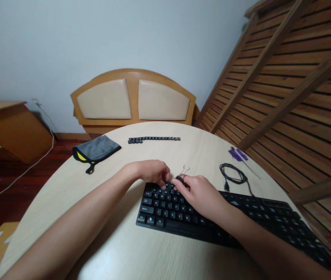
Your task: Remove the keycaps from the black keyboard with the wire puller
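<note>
Right hand (202, 190) pinches a wire tool (179, 178) at the far edge of the keyboard (169, 208); left hand (153, 171) curls there (any hold: cannot tell). Hazard: careless reach could scatter loose keys (161, 138) beyond the keyboard.

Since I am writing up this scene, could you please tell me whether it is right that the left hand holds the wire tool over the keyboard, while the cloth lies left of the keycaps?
Not quite: the head view shows the wire tool in the right hand, over the keyboard. The cloth does lie left of the keycaps.
</note>
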A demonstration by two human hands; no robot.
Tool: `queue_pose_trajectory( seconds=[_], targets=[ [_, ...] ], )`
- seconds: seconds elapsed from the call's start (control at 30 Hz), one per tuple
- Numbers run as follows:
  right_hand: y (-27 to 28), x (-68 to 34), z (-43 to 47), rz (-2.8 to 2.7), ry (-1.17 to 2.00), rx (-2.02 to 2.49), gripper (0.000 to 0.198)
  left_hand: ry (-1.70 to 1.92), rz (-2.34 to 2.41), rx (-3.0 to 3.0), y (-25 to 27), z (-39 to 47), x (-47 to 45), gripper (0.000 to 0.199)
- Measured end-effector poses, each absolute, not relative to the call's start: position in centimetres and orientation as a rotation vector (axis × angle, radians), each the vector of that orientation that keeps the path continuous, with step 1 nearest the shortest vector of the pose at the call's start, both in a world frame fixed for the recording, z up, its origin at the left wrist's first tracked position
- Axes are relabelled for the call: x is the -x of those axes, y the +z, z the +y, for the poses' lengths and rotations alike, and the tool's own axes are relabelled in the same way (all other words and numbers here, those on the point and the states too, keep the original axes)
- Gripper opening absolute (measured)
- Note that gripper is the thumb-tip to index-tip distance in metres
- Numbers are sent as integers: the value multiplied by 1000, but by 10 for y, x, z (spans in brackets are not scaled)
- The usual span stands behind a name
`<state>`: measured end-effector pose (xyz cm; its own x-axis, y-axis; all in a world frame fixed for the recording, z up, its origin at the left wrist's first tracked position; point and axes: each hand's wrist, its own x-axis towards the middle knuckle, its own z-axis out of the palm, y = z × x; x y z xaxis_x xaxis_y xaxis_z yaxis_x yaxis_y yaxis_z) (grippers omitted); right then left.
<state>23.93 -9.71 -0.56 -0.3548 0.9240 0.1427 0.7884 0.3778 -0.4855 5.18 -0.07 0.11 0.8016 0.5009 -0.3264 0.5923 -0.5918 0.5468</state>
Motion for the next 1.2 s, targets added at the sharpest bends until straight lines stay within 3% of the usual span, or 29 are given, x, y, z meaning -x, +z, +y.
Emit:
queue_pose_trajectory(
  seconds=[0.53,0.73,0.93,1.2],
  targets=[
    [-35,-244,-76,-1647,1109,1389,33,-180,798,-2290,5,-3,-51,20],
    [-37,-245,-72,-1482,1095,1356,41,-6,741,-2170,15,-10,-49,34],
    [-37,-247,-71,-1423,1053,1301,51,127,679,-2158,15,-7,-52,23],
    [-39,-247,-66,-1318,1268,1214,54,285,601,-2033,14,-6,-52,20]
  ],
)
